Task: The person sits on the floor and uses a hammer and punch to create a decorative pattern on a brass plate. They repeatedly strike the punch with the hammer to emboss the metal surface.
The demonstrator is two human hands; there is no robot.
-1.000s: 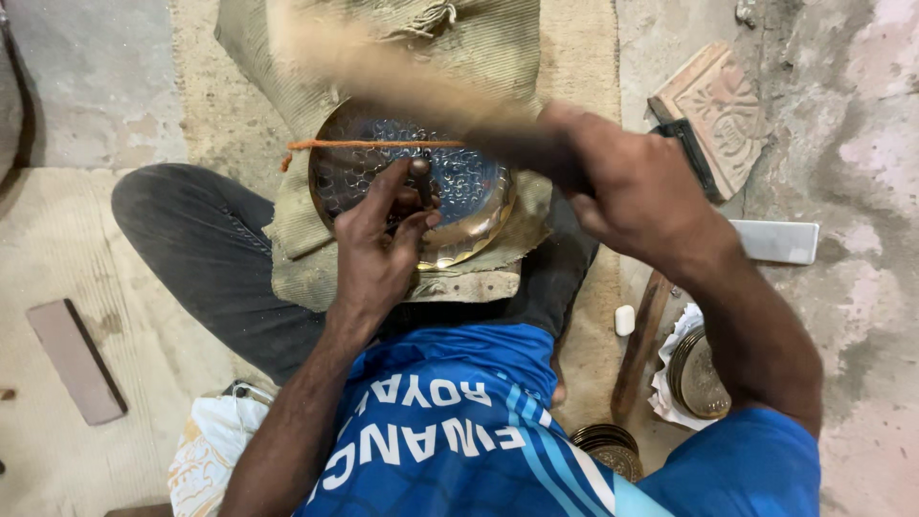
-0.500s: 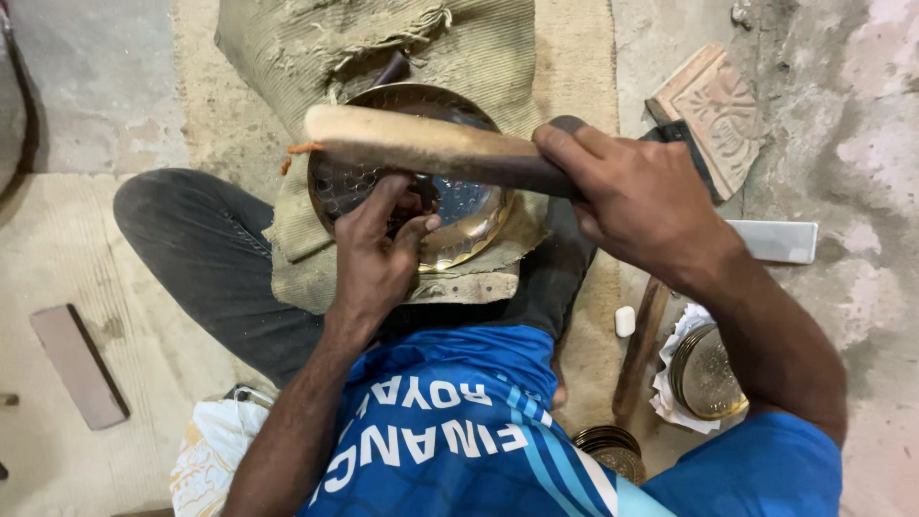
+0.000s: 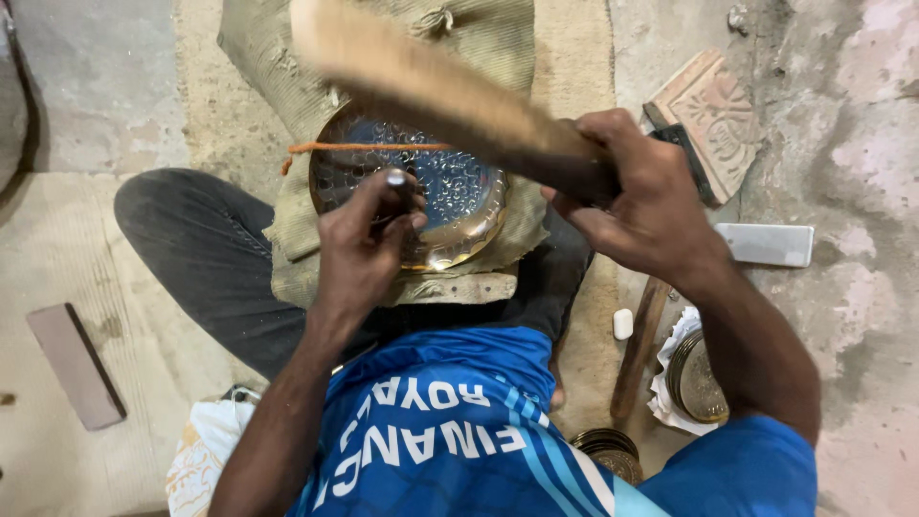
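Brass plate (image 3: 450, 206) under L-hand grip (image 3: 369, 239)

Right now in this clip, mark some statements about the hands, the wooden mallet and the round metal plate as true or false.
1. The right hand grips a wooden mallet. True.
2. The left hand holds a thin metal punch on the round engraved brass plate. True.
3. The plate lies on bare concrete. False: it rests on folded burlap sacking.
4. The mallet head rests on the punch. False: it is raised, blurred, above the plate.
5. A blue cord crosses the plate. False: the cord is orange.
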